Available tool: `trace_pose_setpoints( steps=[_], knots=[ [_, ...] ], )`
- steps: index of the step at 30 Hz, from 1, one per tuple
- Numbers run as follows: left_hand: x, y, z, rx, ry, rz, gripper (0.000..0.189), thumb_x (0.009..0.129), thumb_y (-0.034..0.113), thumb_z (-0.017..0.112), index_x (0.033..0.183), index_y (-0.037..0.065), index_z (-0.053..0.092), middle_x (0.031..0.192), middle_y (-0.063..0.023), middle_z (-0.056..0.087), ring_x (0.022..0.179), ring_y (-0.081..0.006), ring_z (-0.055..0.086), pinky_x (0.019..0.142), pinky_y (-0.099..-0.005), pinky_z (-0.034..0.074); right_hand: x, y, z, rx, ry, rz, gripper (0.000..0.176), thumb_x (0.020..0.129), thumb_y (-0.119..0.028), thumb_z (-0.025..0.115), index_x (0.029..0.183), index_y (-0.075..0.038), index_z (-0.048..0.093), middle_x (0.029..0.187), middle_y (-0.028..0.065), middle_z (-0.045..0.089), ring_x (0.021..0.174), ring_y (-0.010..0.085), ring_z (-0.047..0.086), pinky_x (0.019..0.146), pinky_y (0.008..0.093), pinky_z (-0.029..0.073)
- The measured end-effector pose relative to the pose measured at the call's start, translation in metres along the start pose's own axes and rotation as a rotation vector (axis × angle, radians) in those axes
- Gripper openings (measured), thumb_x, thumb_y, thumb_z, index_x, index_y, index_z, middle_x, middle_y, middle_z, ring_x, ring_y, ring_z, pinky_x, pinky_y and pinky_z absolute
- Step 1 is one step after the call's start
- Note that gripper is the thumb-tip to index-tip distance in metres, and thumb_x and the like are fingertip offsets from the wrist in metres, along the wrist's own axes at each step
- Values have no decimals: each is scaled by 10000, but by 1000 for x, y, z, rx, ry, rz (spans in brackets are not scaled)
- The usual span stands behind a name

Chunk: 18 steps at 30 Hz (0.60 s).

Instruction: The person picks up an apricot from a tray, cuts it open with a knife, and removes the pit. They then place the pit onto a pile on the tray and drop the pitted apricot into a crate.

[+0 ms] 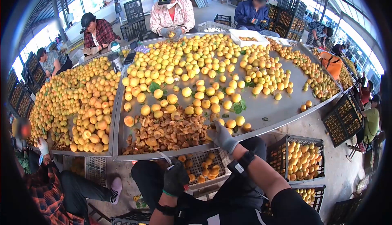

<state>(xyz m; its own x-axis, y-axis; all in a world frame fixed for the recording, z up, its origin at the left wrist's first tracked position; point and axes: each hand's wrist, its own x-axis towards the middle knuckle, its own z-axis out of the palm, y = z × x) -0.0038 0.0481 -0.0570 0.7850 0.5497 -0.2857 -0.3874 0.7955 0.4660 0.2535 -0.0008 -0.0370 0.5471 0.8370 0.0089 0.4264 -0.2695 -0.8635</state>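
Note:
Just above the table's near edge, my right hand (223, 138) in a grey glove reaches in with its fingers apart. It is beside whole yellow-orange apricots (230, 123) and the right end of a heap of split, browned apricot pieces (169, 131). My left hand (175, 179), in a dark glove, is closed low over my lap. A thin, pale curved strip (164, 158) sticks out above its fingers; the rest is hidden in the fist. Below the table edge, a perforated crate (220, 163) holds apricot halves (201, 179) between my knees.
Apricots cover much of the metal table (281, 106). A white tray (236, 37) stands at its far side. At my right, a black crate (288, 138) holds apricots. Co-workers sit around the table; a co-worker's gloved hand (43, 146) is at the left.

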Motion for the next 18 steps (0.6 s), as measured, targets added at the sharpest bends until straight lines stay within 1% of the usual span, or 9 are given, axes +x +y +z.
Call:
trace_pose_setpoints(
  steps=[2, 3, 6, 7, 10, 11, 13, 17, 18],
  knots=[
    [1, -1, -3, 39, 18, 5, 35, 924, 174, 517, 903, 147, 523, 585, 39, 408, 419, -109, 403, 387, -259, 325, -1, -12, -4, 498, -172, 221, 437, 877, -314, 620, 1138, -1, 461, 999, 112, 570, 806, 156, 601, 597, 306, 520],
    [1, -2, -6, 65, 10, 14, 53, 920, 196, 529, 906, 145, 530, 606, 41, 427, 442, -111, 424, 402, -263, 335, -4, -30, -5, 557, -159, 301, 434, 882, -318, 629, 1130, -1, 465, 1079, 98, 532, 846, 153, 591, 597, 284, 525],
    [6, 1, 3, -47, -19, 4, 42, 908, 160, 554, 931, 129, 537, 648, 27, 468, 492, -109, 468, 418, -269, 363, -7, -34, 1, 603, -116, 205, 445, 884, -338, 632, 1128, -4, 467, 1026, 86, 546, 877, 145, 581, 588, 283, 522],
    [5, 2, 8, -184, -40, -13, 61, 901, 102, 567, 953, 116, 537, 668, 12, 491, 518, -105, 492, 419, -272, 382, -6, -11, 11, 495, -53, -29, 453, 902, -349, 608, 1145, 8, 470, 1018, 81, 560, 913, 148, 576, 656, 275, 519],
    [26, -13, -19, -139, 65, 22, 197, 867, 80, 626, 1039, 84, 532, 810, -24, 564, 676, -109, 560, 541, -271, 468, -27, -26, 15, 704, -166, 224, 404, 938, -308, 559, 1163, 16, 474, 991, 70, 582, 934, 145, 565, 753, 273, 494],
    [24, -16, -12, -141, 87, 26, 197, 867, 80, 626, 1039, 84, 532, 810, -24, 564, 676, -109, 560, 541, -271, 468, -32, 0, 38, 697, -19, -34, 305, 970, -241, 500, 1136, 14, 509, 970, 64, 596, 914, 135, 563, 802, 257, 463],
    [32, -24, 20, 793, 207, 496, 242, 884, 133, 605, 1099, 71, 513, 732, 20, 520, 667, -78, 533, 556, -248, 447, -44, -7, 44, 638, -16, -10, 271, 973, -217, 486, 1114, 12, 525, 959, 62, 599, 899, 132, 562, 793, 257, 461],
    [46, -27, 49, 1020, 155, 680, 333, 865, 77, 625, 1165, 64, 481, 749, 21, 528, 633, -61, 520, 515, -251, 442, -58, -14, 60, 559, 172, 45, 202, 968, -176, 478, 1014, 4, 559, 909, 57, 589, 870, 123, 558, 771, 244, 450],
    [57, -29, 48, 1016, 195, 635, 351, 860, 96, 645, 1167, 61, 481, 847, -10, 553, 688, -85, 543, 584, -252, 462, -51, -8, 64, 584, 230, 117, 192, 966, -172, 481, 996, 2, 556, 892, 54, 582, 866, 120, 554, 772, 242, 448]
  ],
)
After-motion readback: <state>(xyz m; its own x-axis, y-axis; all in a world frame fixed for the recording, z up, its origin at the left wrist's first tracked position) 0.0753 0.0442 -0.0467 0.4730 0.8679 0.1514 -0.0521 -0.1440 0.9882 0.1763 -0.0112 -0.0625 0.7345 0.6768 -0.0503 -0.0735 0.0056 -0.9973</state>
